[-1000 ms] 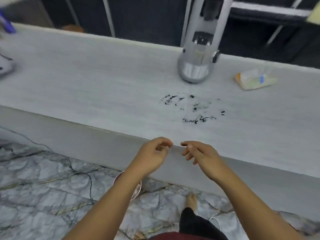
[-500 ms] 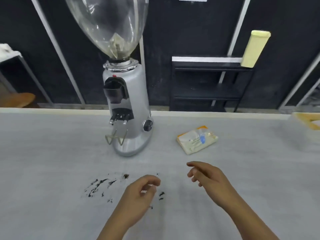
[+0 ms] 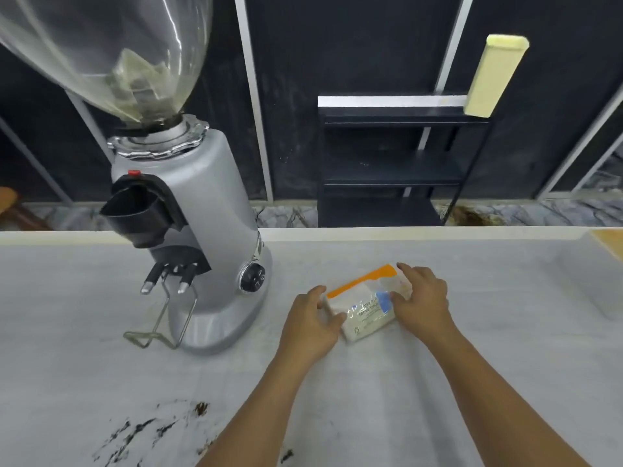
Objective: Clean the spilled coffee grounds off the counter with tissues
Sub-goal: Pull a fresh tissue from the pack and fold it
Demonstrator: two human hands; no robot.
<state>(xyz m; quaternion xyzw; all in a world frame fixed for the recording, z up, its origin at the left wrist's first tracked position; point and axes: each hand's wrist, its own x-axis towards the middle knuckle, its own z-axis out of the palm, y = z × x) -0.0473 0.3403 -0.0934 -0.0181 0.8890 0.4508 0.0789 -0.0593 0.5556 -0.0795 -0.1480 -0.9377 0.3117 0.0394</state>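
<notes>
Status: early stage, no wiping begun.

Tissue pack (image 3: 362, 306) lies flat on the counter (image 3: 84, 348), right of the grinder (image 3: 202, 230) and toward the far edge. It looks sealed or barely opened; no loose tissue shows anywhere in view.

Left hand (image 3: 312, 323) grips the pack's left end, thumb and fingers curled round that corner. Right hand (image 3: 423, 298) holds the right end, fingers laid over the far side, thumb pressed on the near side by the blue patch. The hands are a pack-length apart, both clamped on the same item. Neither carries a tissue.

Coffee grounds (image 3: 141, 429) are scattered dark across the near-left counter, in front of the grinder and well apart from the pack. The patch looks untouched: specks and streaks spread, none gathered into a pile. A few stray bits lie near the left forearm.

Done, by my reading: tissue supply reached and taken in hand.

Left: open the pack or draw out a tissue, carry it to the near-left spill, sweep up the grounds, dispose of them. No bin is in view. The dark shelf (image 3: 394, 156) behind the counter plays no part.
</notes>
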